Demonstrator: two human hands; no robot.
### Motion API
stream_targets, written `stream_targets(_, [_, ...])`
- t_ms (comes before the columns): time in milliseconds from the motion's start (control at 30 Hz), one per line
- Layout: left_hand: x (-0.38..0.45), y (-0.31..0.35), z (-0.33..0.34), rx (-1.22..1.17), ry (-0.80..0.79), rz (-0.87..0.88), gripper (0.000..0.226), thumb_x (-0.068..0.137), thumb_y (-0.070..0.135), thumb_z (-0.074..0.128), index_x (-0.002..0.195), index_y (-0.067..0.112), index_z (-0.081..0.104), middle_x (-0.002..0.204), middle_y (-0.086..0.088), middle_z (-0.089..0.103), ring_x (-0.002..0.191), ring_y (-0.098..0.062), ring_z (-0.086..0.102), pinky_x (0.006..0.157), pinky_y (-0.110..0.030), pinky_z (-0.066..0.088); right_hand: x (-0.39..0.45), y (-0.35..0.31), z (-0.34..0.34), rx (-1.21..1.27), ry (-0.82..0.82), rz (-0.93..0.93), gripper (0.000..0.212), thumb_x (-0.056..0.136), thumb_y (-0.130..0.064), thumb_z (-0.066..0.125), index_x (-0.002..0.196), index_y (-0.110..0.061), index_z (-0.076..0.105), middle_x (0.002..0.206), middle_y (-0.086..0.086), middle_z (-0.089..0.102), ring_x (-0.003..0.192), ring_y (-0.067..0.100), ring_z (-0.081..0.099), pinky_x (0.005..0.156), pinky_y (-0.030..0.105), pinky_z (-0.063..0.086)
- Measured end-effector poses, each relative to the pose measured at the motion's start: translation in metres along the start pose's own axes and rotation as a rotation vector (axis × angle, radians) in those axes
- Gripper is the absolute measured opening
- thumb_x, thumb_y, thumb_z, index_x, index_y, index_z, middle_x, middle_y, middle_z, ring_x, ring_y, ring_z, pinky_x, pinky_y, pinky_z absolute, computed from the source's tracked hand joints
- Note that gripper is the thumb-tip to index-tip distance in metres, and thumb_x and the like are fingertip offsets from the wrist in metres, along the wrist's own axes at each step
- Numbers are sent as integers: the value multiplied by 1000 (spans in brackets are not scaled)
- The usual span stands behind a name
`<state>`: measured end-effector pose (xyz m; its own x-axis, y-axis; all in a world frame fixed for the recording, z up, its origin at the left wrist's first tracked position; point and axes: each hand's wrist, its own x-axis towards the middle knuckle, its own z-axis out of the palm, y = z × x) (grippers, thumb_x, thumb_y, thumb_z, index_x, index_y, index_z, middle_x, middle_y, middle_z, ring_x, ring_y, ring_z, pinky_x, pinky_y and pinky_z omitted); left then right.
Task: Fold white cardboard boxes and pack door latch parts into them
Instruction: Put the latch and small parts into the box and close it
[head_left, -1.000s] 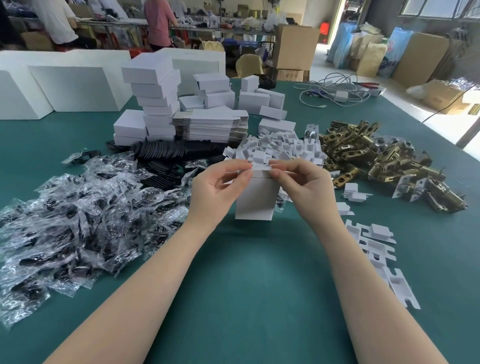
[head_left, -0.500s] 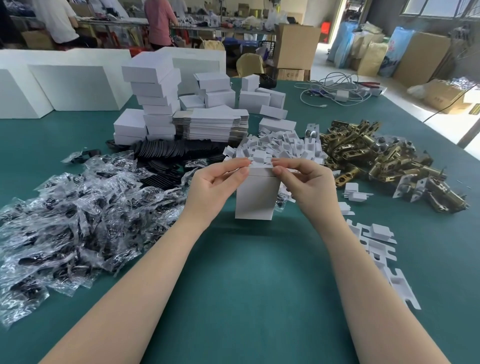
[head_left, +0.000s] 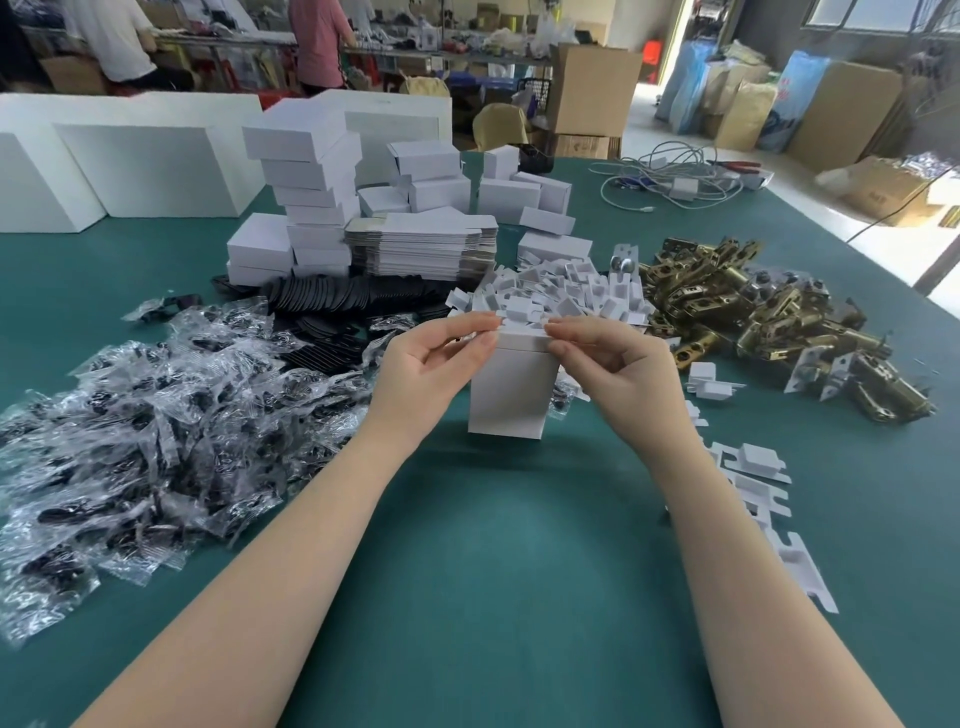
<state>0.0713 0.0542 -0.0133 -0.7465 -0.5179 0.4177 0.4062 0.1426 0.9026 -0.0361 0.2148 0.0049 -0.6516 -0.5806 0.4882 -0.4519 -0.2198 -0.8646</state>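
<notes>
A white cardboard box (head_left: 511, 389) stands upright on the green table (head_left: 493, 571) in front of me. My left hand (head_left: 434, 364) pinches its top left edge with thumb and fingertips. My right hand (head_left: 610, 366) pinches the top right edge the same way. The box top looks folded down. Brass door latch parts (head_left: 763, 322) lie in a heap to the right. A pile of small white folded inserts (head_left: 561, 291) sits just behind the box. Flat box blanks (head_left: 421, 249) are stacked further back.
Clear plastic bags of dark parts (head_left: 145, 431) cover the left side. Black flat pieces (head_left: 337, 296) lie behind them. Stacked finished white boxes (head_left: 311, 187) stand at the back. White inserts (head_left: 753, 478) trail along the right. Cables (head_left: 670, 179) lie far right; people stand in the background.
Both hands have slid slightly apart along the box top, from near the middle to its two upper corners. The box stays upright in the same spot.
</notes>
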Motion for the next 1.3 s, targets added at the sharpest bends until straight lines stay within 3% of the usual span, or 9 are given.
stream_targets(200, [1,-3,-1,-22,14,10,23,89,16,71,97,36,78,106,10,74,102,-5,68,85,-14,51,1,5,4,5,82,51,17,87,-5,73,90,-21,73,79,-17,74,75,0,69,69,14,51])
stream_targets(400, [0,-3,-2,-21,5,-6,24,89,16,70,98,37,77,108,10,74,103,-5,68,85,-16,51,1,5,-1,-19,44,23,22,85,-3,74,88,-25,73,89,-18,74,85,0,70,78,15,53])
stream_targets(600, [-2,1,-3,67,-16,56,20,91,6,66,99,23,74,107,15,73,108,-6,66,88,-15,49,-2,7,-2,-20,9,-1,19,85,-1,73,87,-20,71,96,-14,73,88,3,72,75,14,53])
stream_targets(800, [-3,2,1,135,-5,80,17,92,3,64,100,16,70,112,8,69,105,-3,66,88,-14,49,-2,5,0,-181,-11,-86,25,90,-6,69,90,-31,68,100,-19,70,90,0,71,79,12,51])
stream_targets(1000, [-6,-7,3,373,-9,248,18,94,6,61,103,21,66,119,1,64,110,-3,62,88,-15,50,-1,10,-2,-315,7,-169,17,92,-11,66,98,-27,69,100,-22,68,92,4,70,82,14,51])
stream_targets(1100, [-6,-11,1,454,-13,331,19,96,11,59,109,19,69,121,8,62,116,-4,59,88,-18,51,-4,15,1,-422,25,-233,12,89,-13,70,100,-17,74,107,-13,68,102,11,69,88,27,54])
stream_targets(1167, [-5,-15,-1,528,-20,387,22,95,14,60,113,22,71,123,10,60,118,-5,58,89,-23,52,-8,19,2,-484,72,-309,9,87,-13,73,96,-12,75,110,-5,70,108,9,66,92,27,53])
stream_targets(1233, [-6,-16,-1,563,-22,399,23,94,13,62,112,24,71,125,6,60,117,-4,58,87,-22,51,-10,23,4,-550,85,-346,16,87,-16,74,103,-14,75,118,1,69,113,9,63,95,23,51])
stream_targets(1300, [-6,-14,0,590,-18,387,22,94,13,63,111,22,72,125,1,60,116,-3,57,87,-21,51,-14,25,7,-472,28,-229,35,85,-19,74,118,-29,68,122,-10,66,110,11,65,93,27,53])
